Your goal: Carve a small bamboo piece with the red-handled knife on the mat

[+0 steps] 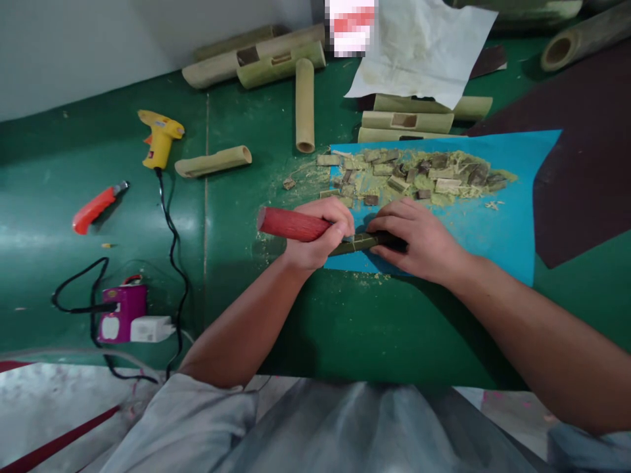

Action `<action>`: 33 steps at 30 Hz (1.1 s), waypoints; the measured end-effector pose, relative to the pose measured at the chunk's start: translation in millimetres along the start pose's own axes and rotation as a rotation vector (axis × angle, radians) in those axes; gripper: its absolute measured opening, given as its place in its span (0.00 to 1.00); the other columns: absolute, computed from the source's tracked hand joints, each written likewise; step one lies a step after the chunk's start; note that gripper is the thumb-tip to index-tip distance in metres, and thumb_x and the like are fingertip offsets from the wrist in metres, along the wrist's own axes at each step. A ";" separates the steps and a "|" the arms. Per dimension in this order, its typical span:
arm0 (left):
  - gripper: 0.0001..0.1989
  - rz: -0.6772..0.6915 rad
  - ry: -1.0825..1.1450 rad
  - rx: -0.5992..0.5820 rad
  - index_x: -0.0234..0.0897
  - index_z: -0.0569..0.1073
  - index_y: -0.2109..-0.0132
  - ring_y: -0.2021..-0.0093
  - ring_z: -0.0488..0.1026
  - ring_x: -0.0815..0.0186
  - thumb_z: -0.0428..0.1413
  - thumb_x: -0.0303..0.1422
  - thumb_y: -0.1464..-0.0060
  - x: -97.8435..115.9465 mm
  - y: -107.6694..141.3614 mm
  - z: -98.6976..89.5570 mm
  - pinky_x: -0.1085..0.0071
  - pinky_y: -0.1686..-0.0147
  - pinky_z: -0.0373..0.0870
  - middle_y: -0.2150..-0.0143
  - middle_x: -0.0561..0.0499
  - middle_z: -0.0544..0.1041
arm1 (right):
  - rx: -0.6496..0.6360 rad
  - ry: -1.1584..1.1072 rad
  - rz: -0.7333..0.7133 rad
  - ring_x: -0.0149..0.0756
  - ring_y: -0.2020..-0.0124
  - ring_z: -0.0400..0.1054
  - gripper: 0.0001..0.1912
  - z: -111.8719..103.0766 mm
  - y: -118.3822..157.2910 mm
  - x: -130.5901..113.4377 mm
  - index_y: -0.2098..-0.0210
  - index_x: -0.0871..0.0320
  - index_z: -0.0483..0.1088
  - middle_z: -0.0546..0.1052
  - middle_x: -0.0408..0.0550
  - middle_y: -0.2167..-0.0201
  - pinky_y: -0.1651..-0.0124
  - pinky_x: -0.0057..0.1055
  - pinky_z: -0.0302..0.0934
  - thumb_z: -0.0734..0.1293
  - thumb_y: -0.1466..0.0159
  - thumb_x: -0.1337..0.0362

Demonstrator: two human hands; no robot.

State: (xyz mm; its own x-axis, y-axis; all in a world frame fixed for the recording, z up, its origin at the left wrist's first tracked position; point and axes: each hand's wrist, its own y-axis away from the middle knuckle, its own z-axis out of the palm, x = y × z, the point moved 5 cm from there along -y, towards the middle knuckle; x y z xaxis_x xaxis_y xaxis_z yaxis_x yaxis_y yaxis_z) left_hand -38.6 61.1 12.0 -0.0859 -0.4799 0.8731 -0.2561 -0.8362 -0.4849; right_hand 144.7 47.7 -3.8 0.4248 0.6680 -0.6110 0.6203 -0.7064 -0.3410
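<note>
My left hand (320, 230) is wrapped around a carving tool with a thick red wooden handle (293, 225). Its butt points left, and only a sliver of its metal end shows by my fingers, resting at a dark green bamboo piece (362, 242). Pale lines are marked across the bamboo's upper side. My right hand (417, 240) grips the bamboo's right end from above, fingers and thumb on either side. Beneath both hands lies a blue sheet (507, 230), and behind them cut bamboo chips (394, 172) are heaped with shavings.
On the green table (246, 315), a yellow glue gun (162, 138), a red-handled cutter (98, 209) and a purple power adapter (125, 309) with cords lie left. Bamboo tubes (305, 105) and notched bamboo lengths (408, 121) sit behind, near white paper (424, 46).
</note>
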 end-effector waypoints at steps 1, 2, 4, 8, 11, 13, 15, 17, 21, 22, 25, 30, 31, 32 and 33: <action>0.13 0.002 -0.001 -0.002 0.35 0.75 0.72 0.72 0.76 0.72 0.59 0.31 0.37 0.1 0.0 0.1 0.74 0.68 0.74 0.72 0.52 0.79 | 0.002 0.001 0.001 0.47 0.57 0.71 0.11 0.0 0.1 0.0 0.52 0.58 0.77 0.81 0.55 0.56 0.54 0.43 0.65 0.68 0.29 0.59; 0.13 0.006 -0.003 -0.006 0.35 0.75 0.72 0.72 0.76 0.72 0.60 0.31 0.37 0.5 -0.2 0.4 0.75 0.68 0.74 0.72 0.52 0.79 | 0.004 0.001 0.001 0.47 0.57 0.71 0.11 0.0 0.2 0.1 0.52 0.58 0.77 0.81 0.55 0.56 0.54 0.43 0.65 0.68 0.29 0.59; 0.13 0.020 -0.010 -0.007 0.35 0.75 0.71 0.71 0.76 0.72 0.60 0.31 0.37 1.7 -0.7 1.0 0.75 0.68 0.74 0.72 0.52 0.79 | 0.001 0.001 0.002 0.47 0.57 0.71 0.11 0.3 0.1 0.3 0.52 0.58 0.77 0.81 0.55 0.56 0.54 0.43 0.65 0.68 0.29 0.59; 0.13 0.018 -0.018 0.013 0.36 0.76 0.71 0.72 0.76 0.71 0.60 0.33 0.36 2.6 -1.7 1.3 0.73 0.69 0.74 0.72 0.52 0.80 | -0.010 0.004 0.011 0.46 0.57 0.71 0.11 0.6 -0.6 0.5 0.52 0.57 0.77 0.80 0.55 0.56 0.54 0.43 0.65 0.68 0.29 0.59; 0.13 0.008 -0.022 -0.006 0.36 0.76 0.71 0.72 0.76 0.71 0.60 0.33 0.37 2.5 -1.9 1.9 0.73 0.69 0.74 0.72 0.52 0.80 | -0.013 0.007 0.016 0.46 0.57 0.71 0.11 0.0 -1.0 0.2 0.52 0.57 0.77 0.80 0.54 0.56 0.54 0.42 0.65 0.68 0.29 0.58; 0.13 0.010 -0.020 -0.018 0.36 0.76 0.71 0.71 0.77 0.71 0.60 0.33 0.37 2.4 -1.7 1.9 0.73 0.68 0.74 0.72 0.52 0.80 | -0.010 0.009 0.006 0.46 0.58 0.71 0.11 -0.7 -1.0 -0.6 0.52 0.57 0.77 0.80 0.54 0.57 0.55 0.42 0.65 0.68 0.29 0.59; 0.13 0.014 -0.020 -0.021 0.36 0.76 0.71 0.70 0.77 0.71 0.60 0.33 0.37 2.2 -1.3 1.5 0.73 0.67 0.74 0.71 0.52 0.80 | -0.006 0.009 -0.006 0.46 0.58 0.71 0.11 -1.1 -0.9 -1.2 0.52 0.58 0.77 0.80 0.55 0.57 0.55 0.42 0.65 0.68 0.29 0.59; 0.12 0.018 -0.024 -0.025 0.36 0.76 0.70 0.70 0.77 0.71 0.60 0.32 0.37 2.0 -1.0 1.3 0.73 0.67 0.75 0.71 0.52 0.80 | -0.003 0.011 -0.011 0.46 0.58 0.71 0.11 -1.0 -0.7 -1.3 0.52 0.59 0.77 0.80 0.55 0.57 0.55 0.42 0.65 0.68 0.29 0.59; 0.11 0.012 -0.037 -0.045 0.36 0.76 0.70 0.69 0.78 0.70 0.60 0.30 0.38 2.5 -2.0 2.3 0.72 0.66 0.75 0.71 0.52 0.80 | 0.001 0.012 -0.005 0.46 0.58 0.71 0.10 -0.3 -0.7 -0.3 0.53 0.58 0.77 0.80 0.55 0.57 0.55 0.42 0.64 0.69 0.30 0.60; 0.10 0.009 -0.036 -0.048 0.36 0.76 0.70 0.69 0.77 0.70 0.60 0.30 0.38 2.7 -2.5 2.6 0.72 0.66 0.75 0.71 0.52 0.80 | 0.002 0.010 -0.004 0.46 0.58 0.70 0.10 -0.3 -0.9 -0.1 0.53 0.58 0.77 0.80 0.55 0.57 0.55 0.42 0.64 0.68 0.30 0.60; 0.12 -0.003 -0.016 -0.055 0.36 0.75 0.71 0.71 0.76 0.71 0.59 0.30 0.38 3.2 -3.8 3.9 0.72 0.67 0.73 0.71 0.52 0.80 | -0.003 0.008 -0.008 0.46 0.58 0.70 0.11 -0.3 -1.2 -0.4 0.53 0.59 0.77 0.80 0.55 0.57 0.55 0.42 0.64 0.68 0.30 0.60; 0.14 -0.013 0.016 -0.047 0.35 0.73 0.73 0.72 0.74 0.72 0.60 0.33 0.38 2.9 -3.9 6.1 0.73 0.69 0.71 0.72 0.52 0.79 | -0.019 -0.005 -0.005 0.46 0.58 0.70 0.11 -0.5 -1.2 -0.4 0.52 0.58 0.77 0.80 0.54 0.57 0.55 0.42 0.64 0.67 0.29 0.59; 0.14 -0.012 0.014 -0.042 0.35 0.73 0.73 0.72 0.74 0.72 0.60 0.33 0.38 2.9 -3.7 6.3 0.73 0.69 0.70 0.72 0.52 0.79 | -0.024 -0.009 -0.006 0.46 0.58 0.70 0.11 -0.5 -1.2 -0.5 0.52 0.58 0.77 0.80 0.55 0.57 0.55 0.42 0.63 0.67 0.29 0.59; 0.14 -0.008 0.010 -0.038 0.35 0.73 0.73 0.73 0.74 0.72 0.60 0.33 0.38 3.1 -3.6 6.4 0.73 0.70 0.70 0.73 0.52 0.79 | -0.026 -0.011 -0.008 0.46 0.57 0.70 0.11 -0.6 -1.1 -0.8 0.51 0.58 0.77 0.80 0.55 0.57 0.55 0.42 0.63 0.67 0.29 0.59; 0.15 -0.003 0.004 -0.035 0.35 0.73 0.73 0.73 0.74 0.72 0.60 0.34 0.38 3.4 -3.4 6.5 0.73 0.70 0.70 0.73 0.52 0.79 | -0.027 -0.012 -0.008 0.46 0.57 0.70 0.12 -0.9 -1.1 -1.0 0.51 0.59 0.77 0.80 0.55 0.57 0.55 0.42 0.63 0.67 0.28 0.59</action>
State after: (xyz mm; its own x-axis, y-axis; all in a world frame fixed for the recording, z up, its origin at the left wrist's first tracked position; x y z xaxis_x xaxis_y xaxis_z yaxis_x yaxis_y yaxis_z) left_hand -31.8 60.6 16.3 -0.0889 -0.4762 0.8748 -0.2896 -0.8280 -0.4801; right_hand 144.1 48.0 -2.1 0.4117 0.6704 -0.6173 0.6413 -0.6944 -0.3265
